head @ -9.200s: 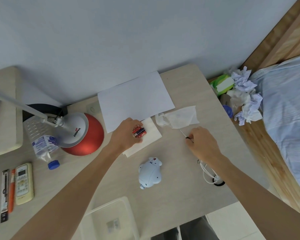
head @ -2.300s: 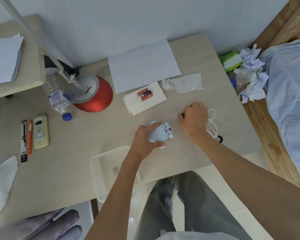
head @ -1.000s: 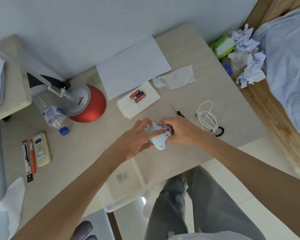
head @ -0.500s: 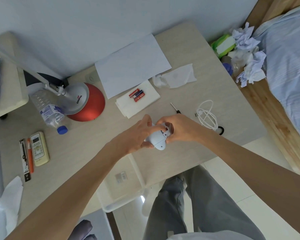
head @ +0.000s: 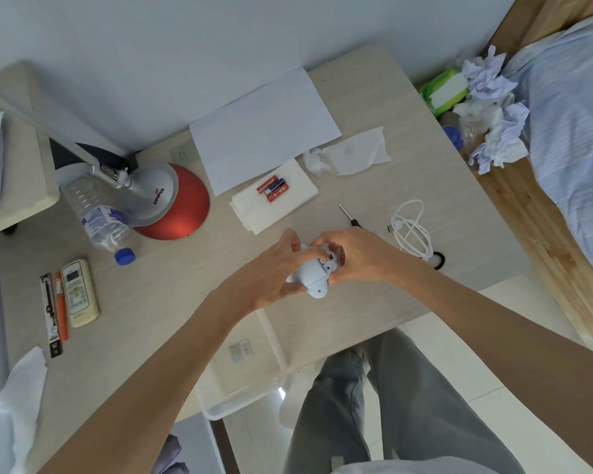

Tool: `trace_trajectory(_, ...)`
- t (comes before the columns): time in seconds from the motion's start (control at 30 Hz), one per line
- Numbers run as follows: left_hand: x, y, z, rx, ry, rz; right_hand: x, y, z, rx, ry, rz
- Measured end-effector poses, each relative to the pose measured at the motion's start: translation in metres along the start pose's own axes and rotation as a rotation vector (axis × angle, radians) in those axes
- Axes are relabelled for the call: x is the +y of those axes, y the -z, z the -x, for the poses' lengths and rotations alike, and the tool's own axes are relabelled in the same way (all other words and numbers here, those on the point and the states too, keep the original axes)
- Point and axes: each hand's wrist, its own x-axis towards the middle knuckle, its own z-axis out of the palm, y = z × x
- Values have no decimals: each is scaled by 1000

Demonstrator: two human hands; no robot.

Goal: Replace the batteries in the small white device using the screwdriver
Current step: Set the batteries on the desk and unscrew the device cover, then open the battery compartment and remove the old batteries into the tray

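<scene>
The small white device [head: 311, 276], rounded and pale blue-white, is held above the desk's front part between both hands. My left hand [head: 274, 268] cups it from the left and below. My right hand [head: 351, 256] grips its upper right end, where a red spot shows under the fingers. The small screwdriver [head: 350, 216] lies free on the desk just beyond my right hand. Several red and blue batteries [head: 273, 189] rest on a folded white tissue [head: 298, 196] further back.
A red desk lamp [head: 172, 206], a lying water bottle [head: 98, 217], a remote [head: 78, 292] and pens sit at left. A white sheet [head: 264, 128], crumpled tissue [head: 353, 152] and a coiled white cable [head: 409, 230] lie behind and right. A clear tray [head: 247, 401] overhangs the desk's front edge.
Earlier my left hand left the batteries on the tissue and my right hand laid down the screwdriver. Both hands took up the device; over the last second they barely shifted on it.
</scene>
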Motion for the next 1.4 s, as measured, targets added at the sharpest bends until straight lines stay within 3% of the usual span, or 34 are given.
trace_trajectory(0.3,20,-54,18,502,248,142,5,-6,2,45,9,-18)
trace_trajectory(0.4,26,-64,18,578,287,190,5,-6,0,40,3,-21)
trace_trajectory(0.7,32,-68,16,609,301,413,9,-10,6,57,-4,-30)
trace_trajectory(1.03,23,-34,32,707,221,291,9,-9,7,55,-14,-30)
trace_trajectory(1.2,-51,-11,63,734,374,160,8,-8,8,52,-3,-26)
trace_trajectory(1.4,-121,-7,86,619,570,160,7,-9,10,51,-18,-32)
